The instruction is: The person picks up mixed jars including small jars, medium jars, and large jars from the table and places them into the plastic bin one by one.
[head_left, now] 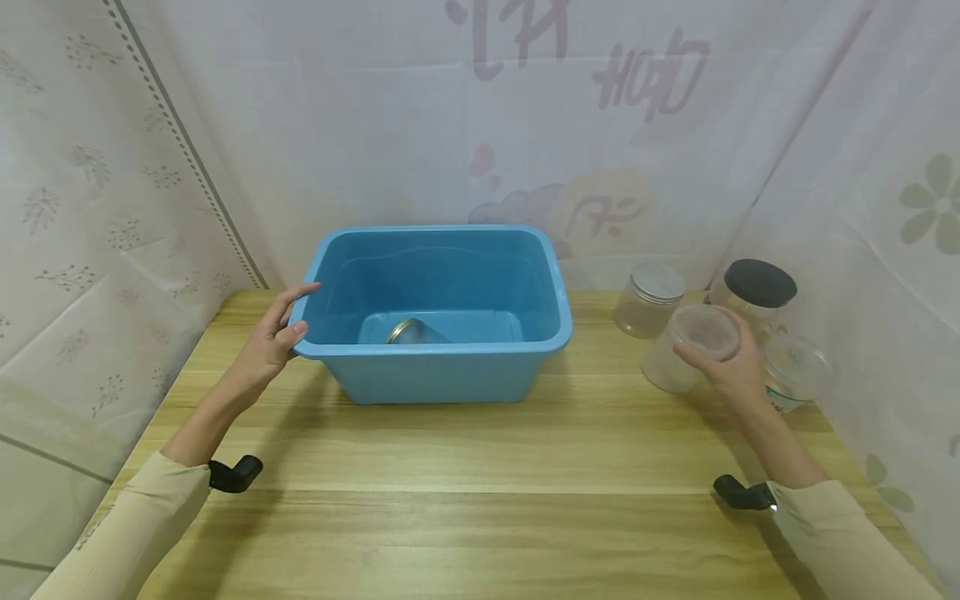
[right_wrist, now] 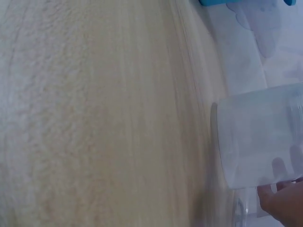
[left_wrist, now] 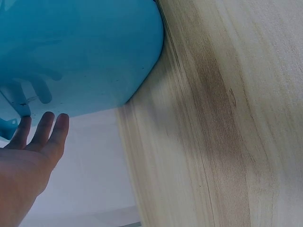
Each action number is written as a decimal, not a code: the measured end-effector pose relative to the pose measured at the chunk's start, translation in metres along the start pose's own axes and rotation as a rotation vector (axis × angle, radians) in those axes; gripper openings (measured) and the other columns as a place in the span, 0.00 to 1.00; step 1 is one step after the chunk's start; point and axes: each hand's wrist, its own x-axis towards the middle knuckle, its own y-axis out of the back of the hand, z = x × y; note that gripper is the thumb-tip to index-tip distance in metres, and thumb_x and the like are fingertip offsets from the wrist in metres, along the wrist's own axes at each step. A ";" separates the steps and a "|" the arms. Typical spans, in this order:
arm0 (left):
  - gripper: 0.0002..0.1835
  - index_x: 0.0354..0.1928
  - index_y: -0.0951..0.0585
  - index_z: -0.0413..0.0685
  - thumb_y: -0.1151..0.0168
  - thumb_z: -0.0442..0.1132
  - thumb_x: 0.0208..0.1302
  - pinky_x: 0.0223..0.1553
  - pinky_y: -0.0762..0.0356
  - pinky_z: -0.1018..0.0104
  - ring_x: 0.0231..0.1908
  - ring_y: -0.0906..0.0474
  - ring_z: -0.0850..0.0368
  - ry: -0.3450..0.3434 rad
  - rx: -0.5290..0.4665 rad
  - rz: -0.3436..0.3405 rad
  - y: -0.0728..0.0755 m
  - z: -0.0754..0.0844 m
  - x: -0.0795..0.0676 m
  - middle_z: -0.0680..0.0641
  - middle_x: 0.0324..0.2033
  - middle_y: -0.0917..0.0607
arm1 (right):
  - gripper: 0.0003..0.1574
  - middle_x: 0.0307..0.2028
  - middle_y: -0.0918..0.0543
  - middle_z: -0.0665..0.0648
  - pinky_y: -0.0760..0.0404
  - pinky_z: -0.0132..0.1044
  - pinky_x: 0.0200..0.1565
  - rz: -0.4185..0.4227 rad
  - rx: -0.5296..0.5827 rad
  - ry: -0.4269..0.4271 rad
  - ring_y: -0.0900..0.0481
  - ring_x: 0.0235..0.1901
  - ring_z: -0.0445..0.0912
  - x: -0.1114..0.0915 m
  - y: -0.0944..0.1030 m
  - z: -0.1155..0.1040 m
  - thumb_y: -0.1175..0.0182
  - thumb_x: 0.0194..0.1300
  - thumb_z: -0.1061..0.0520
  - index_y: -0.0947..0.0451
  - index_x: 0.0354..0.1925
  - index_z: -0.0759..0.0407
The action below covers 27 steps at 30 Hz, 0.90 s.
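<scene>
A blue plastic tub [head_left: 427, 375] stands upright on the wooden table. My left hand [head_left: 276, 329] holds its left rim, thumb and index finger on the edge; in the left wrist view, three fingers [left_wrist: 42, 132] reach up along the outer wall. Inside the tub lies a clear jar with a gold-coloured rim [head_left: 408, 332], partly hidden by the front wall. At the right, my right hand [head_left: 731, 362] grips a clear, frosted-looking plastic jar [head_left: 667, 362] near its top. In the right wrist view this jar [right_wrist: 255, 137] stands close over the table, fingers wrapped around its far side.
Behind the held jar stands a clear jar with a silver lid [head_left: 648, 300]. A black-lidded jar [head_left: 757, 283] is at the back right, and another clear jar [head_left: 795, 367] sits beside my right wrist. Printed cloth [head_left: 375, 125] hangs behind the table [head_left: 465, 500] and along both sides.
</scene>
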 end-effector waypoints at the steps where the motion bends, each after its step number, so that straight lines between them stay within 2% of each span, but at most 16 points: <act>1: 0.27 0.78 0.39 0.64 0.57 0.38 0.81 0.49 0.24 0.71 0.56 0.27 0.48 -0.001 0.000 0.000 0.000 0.000 0.000 0.29 0.70 0.40 | 0.53 0.66 0.37 0.56 0.32 0.25 0.48 -0.002 -0.003 0.008 0.38 0.60 0.51 0.000 0.000 -0.001 0.27 0.62 0.62 0.43 0.78 0.46; 10: 0.27 0.78 0.38 0.64 0.56 0.38 0.81 0.48 0.24 0.71 0.53 0.25 0.50 -0.001 0.007 0.008 -0.002 0.003 0.001 0.29 0.65 0.35 | 0.54 0.63 0.37 0.52 0.29 0.24 0.48 -0.037 0.096 0.019 0.37 0.58 0.48 0.002 0.000 -0.005 0.28 0.60 0.68 0.42 0.77 0.49; 18: 0.27 0.78 0.39 0.63 0.57 0.38 0.82 0.49 0.24 0.71 0.53 0.24 0.51 0.001 0.006 0.001 -0.002 0.003 0.000 0.31 0.64 0.34 | 0.56 0.64 0.37 0.53 0.32 0.26 0.48 -0.053 -0.045 0.060 0.37 0.58 0.49 0.001 0.002 -0.006 0.27 0.61 0.64 0.45 0.78 0.48; 21: 0.27 0.78 0.38 0.64 0.57 0.38 0.81 0.48 0.24 0.70 0.51 0.24 0.51 -0.002 0.001 0.005 -0.002 0.003 0.000 0.32 0.59 0.32 | 0.55 0.65 0.37 0.54 0.32 0.27 0.49 -0.052 -0.072 0.057 0.37 0.58 0.48 0.000 0.002 -0.006 0.27 0.63 0.62 0.45 0.79 0.46; 27: 0.27 0.77 0.38 0.64 0.57 0.38 0.81 0.47 0.24 0.70 0.51 0.25 0.51 -0.006 -0.011 0.002 -0.002 0.003 0.000 0.32 0.60 0.33 | 0.55 0.66 0.38 0.56 0.31 0.26 0.48 -0.058 -0.087 0.043 0.38 0.59 0.49 0.001 0.003 -0.008 0.28 0.64 0.59 0.46 0.79 0.45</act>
